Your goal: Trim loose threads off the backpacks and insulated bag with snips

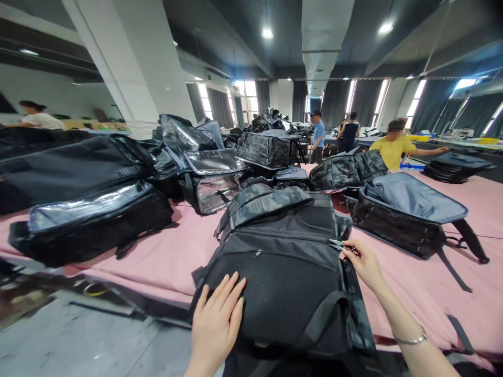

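Observation:
A black backpack with camouflage shoulder straps lies back side up in front of me, at the table's near edge. My left hand rests flat on its mesh panel at the lower left, fingers stretched out. In my right hand is a pair of thread snips, gripped with the blades pointing left over the right edge of the backpack. Whether the blades touch any thread is too small to tell. A short zipper with its pull shows near the middle of the back panel.
Pink cloth covers the table. An open bag with silver lining lies at left, another silver-lined bag behind. An open grey-lined backpack stands at right. A person in yellow works beyond it, near stacked dark pieces.

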The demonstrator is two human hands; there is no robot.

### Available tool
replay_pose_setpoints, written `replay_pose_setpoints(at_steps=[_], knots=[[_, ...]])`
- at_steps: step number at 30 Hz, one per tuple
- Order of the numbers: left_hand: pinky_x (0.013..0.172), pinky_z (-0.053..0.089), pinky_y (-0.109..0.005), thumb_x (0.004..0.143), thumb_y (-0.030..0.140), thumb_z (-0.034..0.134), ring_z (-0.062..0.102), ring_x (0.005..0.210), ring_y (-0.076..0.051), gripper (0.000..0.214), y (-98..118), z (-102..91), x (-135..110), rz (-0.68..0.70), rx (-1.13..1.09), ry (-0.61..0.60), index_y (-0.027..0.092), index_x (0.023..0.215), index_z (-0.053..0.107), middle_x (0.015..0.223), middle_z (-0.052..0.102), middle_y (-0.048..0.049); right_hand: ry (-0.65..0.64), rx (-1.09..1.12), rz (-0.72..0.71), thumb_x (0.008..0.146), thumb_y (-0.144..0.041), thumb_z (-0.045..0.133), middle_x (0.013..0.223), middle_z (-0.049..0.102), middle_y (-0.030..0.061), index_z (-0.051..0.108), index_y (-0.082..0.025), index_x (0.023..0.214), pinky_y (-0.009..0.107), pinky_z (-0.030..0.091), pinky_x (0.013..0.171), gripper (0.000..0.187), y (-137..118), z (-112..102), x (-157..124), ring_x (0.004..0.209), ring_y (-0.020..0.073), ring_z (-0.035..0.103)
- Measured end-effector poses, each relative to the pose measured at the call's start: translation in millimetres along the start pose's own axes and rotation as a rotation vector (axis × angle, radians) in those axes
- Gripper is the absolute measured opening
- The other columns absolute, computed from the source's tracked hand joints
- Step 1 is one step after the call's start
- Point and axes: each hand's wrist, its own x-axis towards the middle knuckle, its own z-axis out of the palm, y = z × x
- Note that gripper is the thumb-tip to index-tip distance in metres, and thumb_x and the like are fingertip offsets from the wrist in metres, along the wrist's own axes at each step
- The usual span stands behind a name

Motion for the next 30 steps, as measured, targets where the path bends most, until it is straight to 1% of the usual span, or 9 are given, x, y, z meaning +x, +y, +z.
replay_pose_setpoints(at_steps=[5, 10, 16, 21, 25, 28, 30], knots=[[0.111, 0.018, -0.040, 0.084, 0.022, 0.046, 0.054, 0.114, -0.021, 0.038, 0.7, -0.4, -3.7, -0.023, -0.017, -0.002, 0.019, 0.120, 0.055, 0.124, 0.059, -0.0058, 0.006, -0.078, -0.064, 0.082, -0.038, 0.052, 0.094, 0.064, 0.0069, 0.063, -0.020, 0.095, 0.034, 0.046, 0.075, 0.025, 2.0, -0.3, -1.7, 0.084, 0.0204, 0.058], [0.111, 0.018, -0.040, 0.083, 0.022, 0.046, 0.053, 0.115, -0.020, 0.039, 0.6, -0.6, -7.1, -0.035, -0.029, -0.008, 0.020, 0.121, 0.055, 0.124, 0.058, -0.0058, 0.019, -0.127, -0.116, 0.081, -0.036, 0.054, 0.091, 0.064, 0.0063, 0.063, -0.020, 0.093, 0.034, 0.046, 0.072, 0.022, -3.9, 3.4, 2.0, 0.081, 0.0202, 0.058], [0.112, 0.018, -0.039, 0.083, 0.021, 0.047, 0.053, 0.115, -0.020, 0.040, 1.4, -1.1, -8.7, -0.053, -0.037, -0.016, 0.021, 0.122, 0.054, 0.125, 0.058, -0.0058, 0.018, -0.148, -0.158, 0.081, -0.032, 0.054, 0.092, 0.065, 0.0051, 0.064, -0.021, 0.086, 0.035, 0.044, 0.079, 0.016, -13.1, 2.4, 4.5, 0.089, 0.0211, 0.058], [0.111, 0.018, -0.039, 0.082, 0.021, 0.047, 0.054, 0.115, -0.021, 0.040, 2.3, -2.4, -8.4, -0.060, -0.051, -0.021, 0.022, 0.122, 0.054, 0.124, 0.058, -0.0056, 0.048, -0.117, -0.098, 0.081, -0.035, 0.054, 0.090, 0.065, 0.0066, 0.064, -0.021, 0.090, 0.033, 0.046, 0.071, 0.020, -16.5, 2.5, 2.0, 0.082, 0.0213, 0.058], [0.111, 0.019, -0.039, 0.082, 0.021, 0.047, 0.054, 0.114, -0.020, 0.040, 2.4, -2.3, -8.8, -0.058, -0.054, -0.010, 0.021, 0.122, 0.054, 0.124, 0.059, -0.0054, 0.032, -0.047, -0.050, 0.078, -0.040, 0.055, 0.087, 0.065, 0.0059, 0.064, -0.021, 0.085, 0.033, 0.047, 0.073, 0.023, -14.1, -0.1, 7.3, 0.081, 0.0206, 0.059], [0.111, 0.018, -0.039, 0.082, 0.020, 0.047, 0.054, 0.114, -0.020, 0.040, 2.3, -2.0, -10.1, -0.050, -0.045, -0.010, 0.020, 0.121, 0.054, 0.123, 0.059, -0.0058, 0.118, 0.011, 0.010, 0.080, -0.048, 0.050, 0.092, 0.064, 0.0075, 0.062, -0.018, 0.090, 0.032, 0.047, 0.075, 0.034, -8.6, -2.9, 19.1, 0.083, 0.0192, 0.058], [0.112, 0.018, -0.039, 0.082, 0.020, 0.046, 0.054, 0.114, -0.021, 0.039, 2.1, -1.4, -11.0, -0.048, -0.039, -0.006, 0.019, 0.121, 0.054, 0.123, 0.059, -0.0060, 0.157, 0.033, 0.051, 0.077, -0.054, 0.051, 0.086, 0.062, 0.0072, 0.062, -0.015, 0.095, 0.031, 0.046, 0.071, 0.044, -4.4, -1.9, 27.9, 0.077, 0.0180, 0.057]])
